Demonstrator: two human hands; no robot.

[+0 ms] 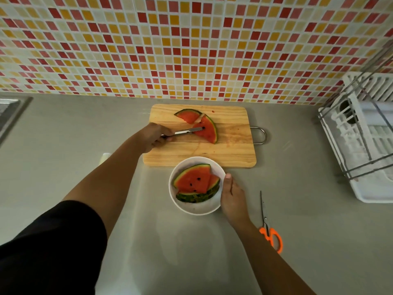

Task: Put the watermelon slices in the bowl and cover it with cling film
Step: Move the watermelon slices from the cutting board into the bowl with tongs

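I grip tongs (187, 131) in left hand (153, 136) | tips on slice (206, 129), rightward | right hand (232, 199) clasps bowl (196, 207), nearer me

White bowl (196, 206) on grey tabletop (297, 167), holding stacked watermelon slices (194, 182), red flesh up; two more slices (200, 123) flat on wooden board (231, 154) behind, overlapping.

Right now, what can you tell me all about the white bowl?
The white bowl is round, smooth and glossy, sitting upright on the grey counter just in front of the wooden cutting board. Watermelon slices are stacked inside, rinds showing. The right hand holds its right rim, thumb on the edge.
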